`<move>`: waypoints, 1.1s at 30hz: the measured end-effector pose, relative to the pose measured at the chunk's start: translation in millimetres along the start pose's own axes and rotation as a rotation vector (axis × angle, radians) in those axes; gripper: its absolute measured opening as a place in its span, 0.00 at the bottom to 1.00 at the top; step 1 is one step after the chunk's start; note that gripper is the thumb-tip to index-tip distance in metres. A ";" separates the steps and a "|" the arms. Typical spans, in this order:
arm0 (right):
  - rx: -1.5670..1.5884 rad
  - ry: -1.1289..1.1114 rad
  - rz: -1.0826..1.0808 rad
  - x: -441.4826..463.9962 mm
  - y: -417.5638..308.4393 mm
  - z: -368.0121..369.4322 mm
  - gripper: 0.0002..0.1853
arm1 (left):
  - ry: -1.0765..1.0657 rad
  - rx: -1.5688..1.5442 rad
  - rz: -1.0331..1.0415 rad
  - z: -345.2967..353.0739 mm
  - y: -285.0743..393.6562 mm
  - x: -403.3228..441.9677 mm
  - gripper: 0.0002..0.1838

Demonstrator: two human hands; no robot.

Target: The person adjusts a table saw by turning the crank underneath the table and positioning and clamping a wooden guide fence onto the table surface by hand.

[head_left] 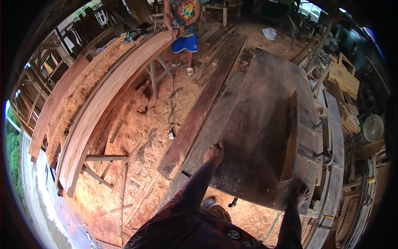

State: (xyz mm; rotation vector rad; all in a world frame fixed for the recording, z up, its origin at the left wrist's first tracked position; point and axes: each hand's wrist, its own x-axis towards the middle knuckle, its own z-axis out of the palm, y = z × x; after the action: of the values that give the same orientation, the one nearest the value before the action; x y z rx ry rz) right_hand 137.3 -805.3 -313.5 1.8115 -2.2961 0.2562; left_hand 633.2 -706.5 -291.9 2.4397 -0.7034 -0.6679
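Note:
My left hand [214, 154] is closed, its fingers curled at the left edge of a wide dark wooden tabletop [257, 124]. Whether anything is inside that fist is hidden. At the near right corner of the tabletop is my right hand [303, 194], low over the wood and blurred, so its fingers are hard to read. A narrow brown board [291, 137] lies lengthwise on the right part of the tabletop. Metal clamps [327, 158] grip the right side, along a long plank [335, 141].
A person [182, 25] stands at the far end of a long, freshly planed plank [120, 79] on trestles. Wood shavings [153, 124] cover the floor. A power cord with a socket [171, 133] lies left of a long dark beam [199, 112]. A fan [373, 128] stands right.

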 end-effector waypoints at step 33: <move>-0.010 -0.024 0.010 -1.4 4.7 4.5 0.27 | 0.031 -0.012 0.014 3.7 -2.6 2.6 0.34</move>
State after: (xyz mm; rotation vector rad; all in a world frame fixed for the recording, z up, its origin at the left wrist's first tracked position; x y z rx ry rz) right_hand 132.8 -804.1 -318.2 1.8091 -2.3185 0.2255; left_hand 633.9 -707.3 -296.9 2.4268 -0.7020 -0.6250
